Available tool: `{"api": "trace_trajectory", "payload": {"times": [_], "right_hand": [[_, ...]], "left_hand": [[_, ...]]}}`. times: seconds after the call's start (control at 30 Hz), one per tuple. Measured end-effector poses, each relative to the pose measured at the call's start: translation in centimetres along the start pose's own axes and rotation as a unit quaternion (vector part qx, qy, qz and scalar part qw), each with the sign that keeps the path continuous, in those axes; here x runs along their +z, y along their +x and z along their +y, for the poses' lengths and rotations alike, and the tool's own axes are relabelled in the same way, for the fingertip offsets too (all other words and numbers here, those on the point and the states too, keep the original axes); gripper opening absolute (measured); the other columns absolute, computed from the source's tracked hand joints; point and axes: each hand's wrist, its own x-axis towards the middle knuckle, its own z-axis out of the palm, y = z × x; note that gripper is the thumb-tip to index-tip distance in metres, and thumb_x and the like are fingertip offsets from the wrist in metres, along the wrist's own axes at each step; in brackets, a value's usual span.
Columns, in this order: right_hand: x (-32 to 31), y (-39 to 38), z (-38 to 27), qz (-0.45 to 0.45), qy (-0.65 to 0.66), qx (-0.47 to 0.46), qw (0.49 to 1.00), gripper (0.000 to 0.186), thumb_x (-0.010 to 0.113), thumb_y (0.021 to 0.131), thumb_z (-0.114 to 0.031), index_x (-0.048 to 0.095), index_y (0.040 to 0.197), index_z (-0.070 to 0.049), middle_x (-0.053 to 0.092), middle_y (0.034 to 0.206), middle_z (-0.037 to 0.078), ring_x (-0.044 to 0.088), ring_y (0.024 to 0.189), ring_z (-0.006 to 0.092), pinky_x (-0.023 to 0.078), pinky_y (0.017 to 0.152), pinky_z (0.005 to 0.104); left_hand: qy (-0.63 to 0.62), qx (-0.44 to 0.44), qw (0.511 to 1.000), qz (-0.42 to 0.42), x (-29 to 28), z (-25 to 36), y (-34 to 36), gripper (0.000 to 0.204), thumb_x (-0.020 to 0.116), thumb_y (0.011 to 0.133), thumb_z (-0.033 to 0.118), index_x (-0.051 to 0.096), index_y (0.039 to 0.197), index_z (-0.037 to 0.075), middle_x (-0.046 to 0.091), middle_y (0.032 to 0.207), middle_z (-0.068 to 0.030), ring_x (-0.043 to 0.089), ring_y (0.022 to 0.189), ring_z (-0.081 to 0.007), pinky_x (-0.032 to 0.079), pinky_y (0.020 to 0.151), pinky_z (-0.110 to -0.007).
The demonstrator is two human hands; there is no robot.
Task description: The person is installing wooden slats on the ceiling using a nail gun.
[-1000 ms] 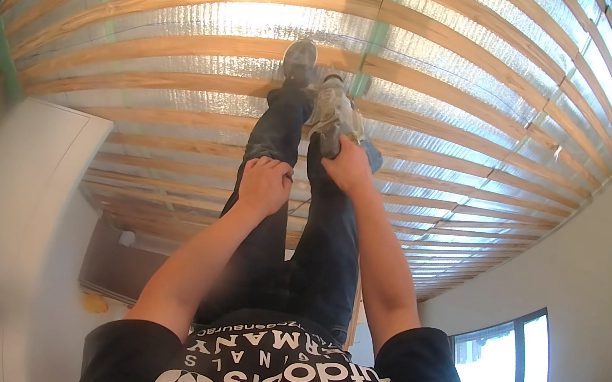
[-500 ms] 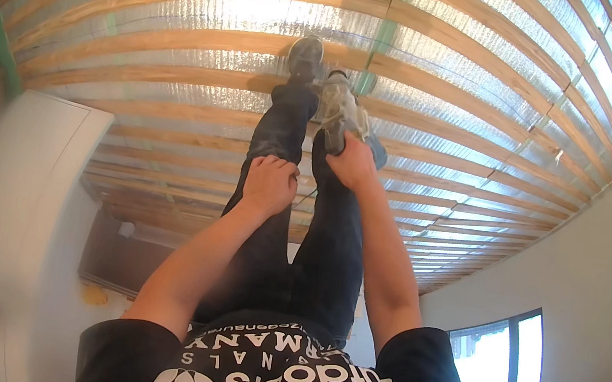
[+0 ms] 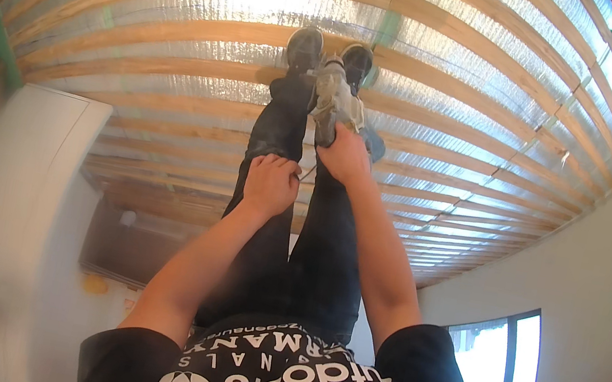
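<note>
My right hand (image 3: 345, 155) is wrapped round the grip of a drill-like power tool (image 3: 333, 91). Dust covers its pale body, and its narrow end points away from me, over my right shin. A bluish part shows on the tool's right side; its exact kind I cannot tell. On my left leg, around the knee, lies my left hand (image 3: 272, 185), palm down and holding nothing. Both my dark shoes (image 3: 305, 49) stand side by side on the wooden battens (image 3: 211, 33).
Parallel battens run across the floor with silvery foil (image 3: 272, 9) between them. A white cabinet-like panel (image 3: 20, 165) stands on the left, near a green surface (image 3: 0, 47). To the right are a pale wall (image 3: 580, 264) and a bright window (image 3: 481, 361).
My right foot has come forward beside the left one, its shoe now in sight. The power tool and right hand have shifted slightly left and away from me. My left hand stays on the leg.
</note>
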Motion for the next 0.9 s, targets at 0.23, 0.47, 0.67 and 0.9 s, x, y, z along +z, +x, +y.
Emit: {"api": "trace_trajectory", "payload": {"times": [0.23,0.47,0.67,0.9], "right_hand": [[0.1,0.8,1.5,-0.008,-0.030,-0.011,0.999,0.040,0.077,0.087,-0.032,0.066,0.112,-0.003,0.075,0.105,0.029,0.070,0.107,0.0501,0.055,0.095,0.0581],[0.4,1.6,1.4,0.000,-0.022,-0.013,1.000,0.037,0.075,0.088,-0.032,0.066,0.109,-0.003,0.076,0.104,0.028,0.071,0.104,0.0496,0.056,0.093,0.0580],[0.4,1.5,0.6,-0.029,-0.035,-0.002,0.999,0.033,0.073,0.088,-0.030,0.066,0.107,-0.004,0.076,0.103,0.028,0.072,0.103,0.0489,0.056,0.093,0.0579],[-0.4,2.0,0.2,-0.049,-0.051,0.016,0.997,0.035,0.075,0.086,-0.030,0.067,0.110,-0.005,0.076,0.106,0.026,0.072,0.105,0.0474,0.057,0.093,0.0567]], "left_hand": [[-0.014,-0.011,1.000,0.015,0.1,1.5,1.1,0.011,0.067,0.086,0.014,0.077,0.090,0.014,0.079,0.095,-0.0042,0.072,0.102,-0.0285,0.050,0.095,-0.047],[-0.001,-0.012,1.000,0.018,0.4,2.0,1.4,0.010,0.068,0.086,0.014,0.077,0.090,0.015,0.079,0.094,-0.0033,0.071,0.102,-0.0271,0.050,0.095,-0.046],[0.007,-0.015,1.000,0.015,0.3,2.5,1.9,0.011,0.068,0.086,0.015,0.078,0.091,0.015,0.079,0.095,-0.0033,0.071,0.104,-0.0270,0.049,0.097,-0.046],[0.010,-0.031,0.999,-0.020,0.4,2.0,1.8,0.012,0.067,0.088,0.017,0.077,0.094,0.015,0.078,0.098,-0.0025,0.069,0.108,-0.0255,0.046,0.104,-0.046]]}}
